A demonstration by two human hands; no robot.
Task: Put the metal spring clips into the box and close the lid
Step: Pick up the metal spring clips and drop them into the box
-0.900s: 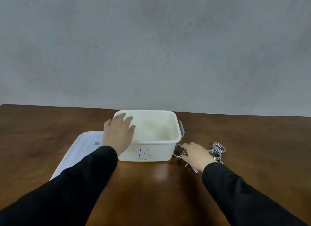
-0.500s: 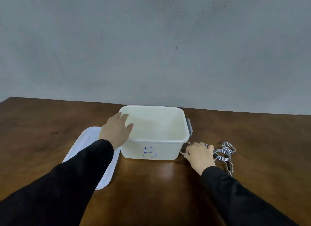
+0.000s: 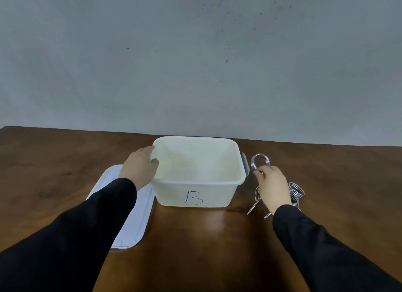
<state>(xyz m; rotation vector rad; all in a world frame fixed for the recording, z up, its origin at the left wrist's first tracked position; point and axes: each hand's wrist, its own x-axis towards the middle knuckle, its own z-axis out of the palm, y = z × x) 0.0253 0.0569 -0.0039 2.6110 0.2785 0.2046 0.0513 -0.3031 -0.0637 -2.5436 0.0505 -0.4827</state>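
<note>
Right hand (image 3: 274, 186) now lifting 1 spring clip (image 3: 260, 161) off table, fingers pinched on it, beside box (image 3: 196, 184); half a second ago I'm seeing it flat on pile. Left hand (image 3: 140, 166) resting open on box rim, holding nothing. Remaining clips (image 3: 295, 192) waiting on table; lid (image 3: 128, 222) lying left. Loading starting.

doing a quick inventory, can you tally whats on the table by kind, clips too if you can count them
box: 1, open, marked B
lid: 1, flat on the table left of the box
clips: at least 2; one is in the right hand, the rest are a tangle partly hidden behind it
total: 4 or more; the exact clip count cannot be told
</note>
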